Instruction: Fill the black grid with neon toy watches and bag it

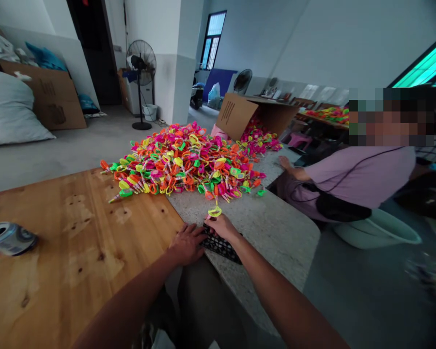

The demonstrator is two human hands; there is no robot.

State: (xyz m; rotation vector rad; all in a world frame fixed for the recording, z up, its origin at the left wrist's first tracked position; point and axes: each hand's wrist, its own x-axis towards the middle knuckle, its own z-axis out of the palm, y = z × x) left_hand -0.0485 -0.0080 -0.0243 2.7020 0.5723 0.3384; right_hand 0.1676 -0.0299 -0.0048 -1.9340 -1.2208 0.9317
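Grey tabletop [276,225], hands [222,227] at black grid [222,247], yellow loop [215,214]

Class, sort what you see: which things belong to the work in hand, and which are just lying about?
Seemingly part of the work:
bright yellow plastic loop held in the right hand
multicoloured heap of small plastic pieces
black patterned item beside that hand

Apparently just lying about:
silver and blue metal can
black standing fan
bulging white sack

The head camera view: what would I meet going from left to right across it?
Drink can, dark doorway, standing fan, left hand, right hand, person in a pale purple shirt.
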